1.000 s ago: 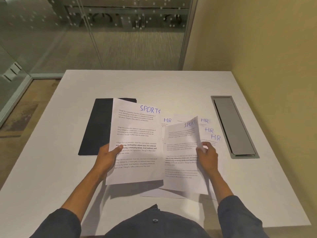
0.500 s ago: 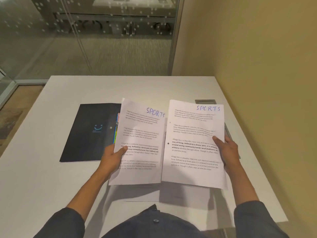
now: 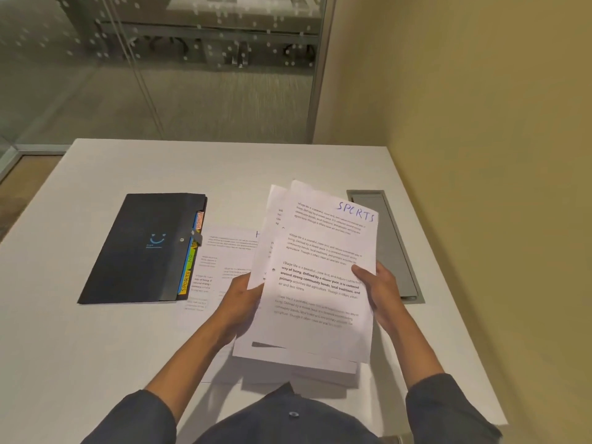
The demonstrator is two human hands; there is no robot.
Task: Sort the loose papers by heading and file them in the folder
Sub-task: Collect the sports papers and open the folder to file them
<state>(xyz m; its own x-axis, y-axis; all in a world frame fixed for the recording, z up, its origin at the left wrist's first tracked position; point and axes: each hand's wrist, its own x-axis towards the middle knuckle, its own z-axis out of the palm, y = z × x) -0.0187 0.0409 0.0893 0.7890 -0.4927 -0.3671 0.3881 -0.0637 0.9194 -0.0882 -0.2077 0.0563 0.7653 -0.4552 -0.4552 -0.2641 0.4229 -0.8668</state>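
Note:
I hold two white printed sheets together above the table. The top sheet (image 3: 323, 277) carries the blue heading SPORTS; the sheet behind it (image 3: 272, 219) shows only along its left edge. My left hand (image 3: 242, 302) grips the left edge of the pair, and my right hand (image 3: 379, 290) grips the right edge with its thumb on the text. A black folder (image 3: 141, 251) with a blue smile mark lies shut on the left, coloured index tabs (image 3: 192, 261) showing at its right side. More sheets (image 3: 224, 251) lie flat on the table under my hands.
The white table (image 3: 96, 347) ends against a yellow wall on the right. A grey cable hatch (image 3: 390, 238) is set into the tabletop right of the papers. Glass partitions stand behind the table's far edge.
The two SPORTS sheets, held side by side before, have come together into one overlapping stack, the right sheet on top. The view shifted, showing the whole folder.

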